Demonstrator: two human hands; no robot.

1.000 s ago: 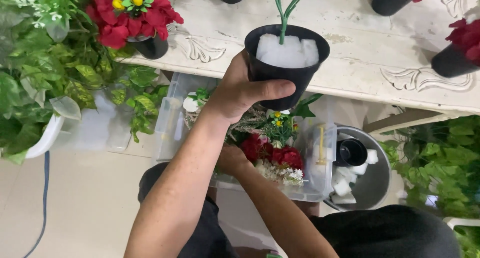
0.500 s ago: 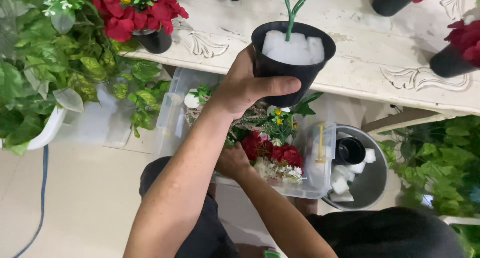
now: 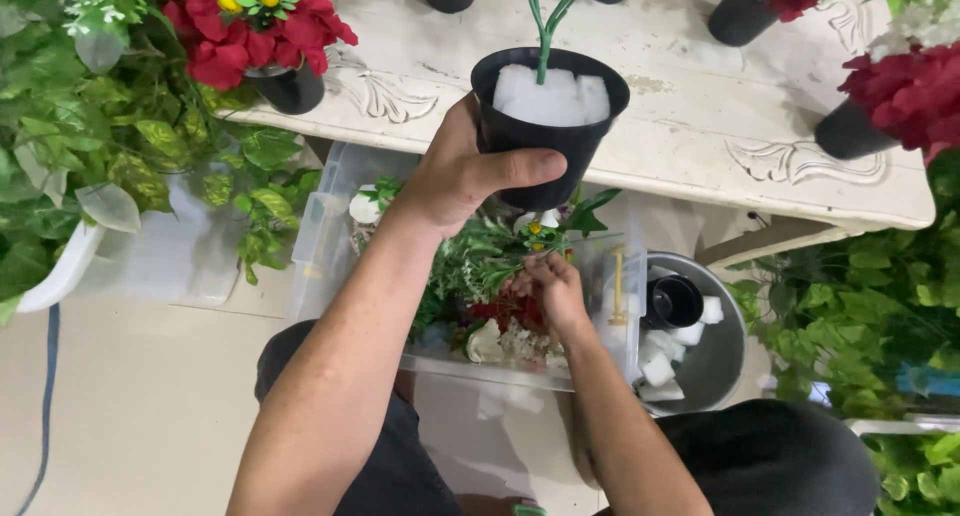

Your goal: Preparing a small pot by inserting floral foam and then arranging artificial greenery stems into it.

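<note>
Left hand (image 3: 455, 176) wraps the small black pot (image 3: 548, 126), thumb across its front wall, held up over the near edge of the white worktop (image 3: 700, 146); white foam block (image 3: 550, 96) fills the pot, green stem (image 3: 548, 26) rising toward 12 o'clock; likely light, stiff plastic, smooth walls, so grip at mid-wall below the rim; foam crumbly, stem easily loosened; right hand (image 3: 552, 288), at 6 o'clock of the pot, fingers closed among artificial flowers (image 3: 500, 276) in the clear bin (image 3: 330, 226); what it pinches, cannot tell

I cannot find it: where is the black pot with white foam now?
Upper middle of the head view: the left hand holds the black pot before the white table.
</note>
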